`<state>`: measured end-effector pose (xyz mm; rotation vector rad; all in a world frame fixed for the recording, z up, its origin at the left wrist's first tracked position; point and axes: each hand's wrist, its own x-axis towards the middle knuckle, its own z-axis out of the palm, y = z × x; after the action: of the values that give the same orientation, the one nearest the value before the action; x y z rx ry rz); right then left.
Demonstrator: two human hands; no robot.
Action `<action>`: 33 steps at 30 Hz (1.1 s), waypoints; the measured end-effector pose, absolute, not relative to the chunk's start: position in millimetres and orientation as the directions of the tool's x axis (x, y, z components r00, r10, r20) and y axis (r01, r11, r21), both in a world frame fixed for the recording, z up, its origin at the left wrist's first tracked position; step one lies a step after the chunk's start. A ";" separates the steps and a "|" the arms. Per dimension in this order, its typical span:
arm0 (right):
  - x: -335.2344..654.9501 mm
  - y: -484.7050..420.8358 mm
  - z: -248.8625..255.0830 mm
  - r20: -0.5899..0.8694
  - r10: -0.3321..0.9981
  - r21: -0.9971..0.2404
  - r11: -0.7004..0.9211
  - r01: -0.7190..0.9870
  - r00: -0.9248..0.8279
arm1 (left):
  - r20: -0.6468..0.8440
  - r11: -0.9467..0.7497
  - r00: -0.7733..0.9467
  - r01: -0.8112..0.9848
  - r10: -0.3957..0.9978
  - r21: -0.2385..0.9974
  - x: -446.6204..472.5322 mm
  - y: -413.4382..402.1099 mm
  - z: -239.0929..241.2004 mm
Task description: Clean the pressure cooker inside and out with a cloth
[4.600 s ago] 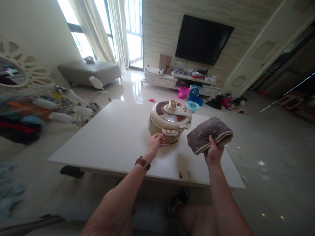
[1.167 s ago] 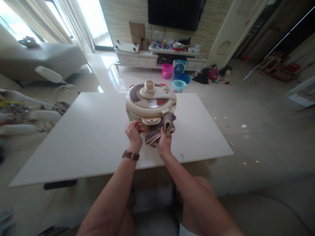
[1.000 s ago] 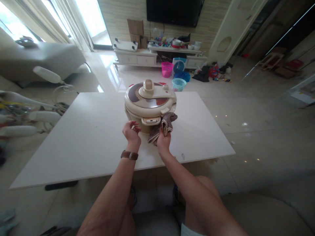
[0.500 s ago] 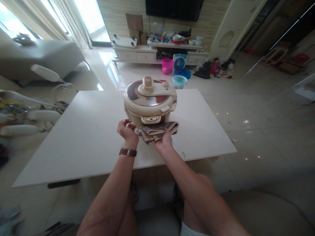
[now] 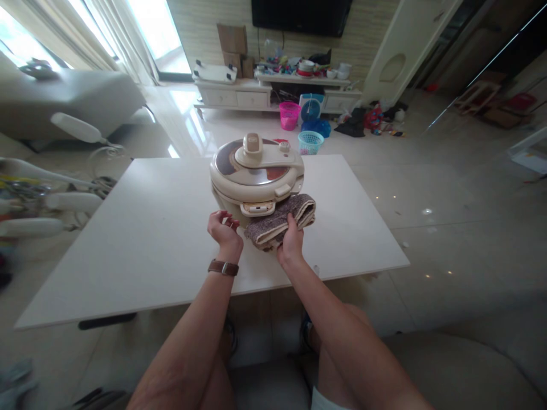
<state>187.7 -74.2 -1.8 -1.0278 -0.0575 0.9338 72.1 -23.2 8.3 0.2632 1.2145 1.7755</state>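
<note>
My right hand (image 5: pixel 292 242) grips a folded brown-and-cream cloth (image 5: pixel 273 225), its thumb on top and the fingers underneath. The cloth is tilted, its right end higher, in front of the pressure cooker. My left hand (image 5: pixel 224 229), with a brown strap watch on the wrist, is turned palm up beside the cloth's left end. Its fingers are loosely curled and nothing shows in them. Just behind both hands stands a cream electric pressure cooker (image 5: pixel 256 179) with a closed lid and a brown knob.
The cooker stands on a white table (image 5: pixel 171 239). A small clear object (image 5: pixel 316 269) lies near the front edge. On the floor beyond are a pink basket (image 5: pixel 289 117), a light-blue basket (image 5: pixel 310 141) and bags. White chairs (image 5: pixel 81 128) stand at the left.
The cloth has turned in my right hand, showing its dark face, with its right end raised. My left hand has come slightly away from the cloth's pale left corner.
</note>
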 end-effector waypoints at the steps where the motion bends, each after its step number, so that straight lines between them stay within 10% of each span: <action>1: 193.1 -71.4 -1.4 -0.355 0.683 -0.780 0.160 -0.605 0.638 | -0.311 -0.072 -0.537 -0.576 0.784 0.814 74.4 -23.0 7.5; 14: 184.1 -87.7 4.5 -0.168 0.763 -0.930 0.088 -0.358 0.624 | -0.396 0.058 -0.442 -0.606 0.805 0.793 88.2 -28.6 -0.8; 33: 219.8 -79.5 16.9 -0.354 0.772 -0.783 0.064 -0.618 0.528 | -0.282 0.074 -0.315 -0.538 0.906 0.839 93.0 -46.8 9.2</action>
<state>219.8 -79.5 16.9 -1.0766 -0.1740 1.0579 93.0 -46.8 9.2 0.4525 1.1360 1.5435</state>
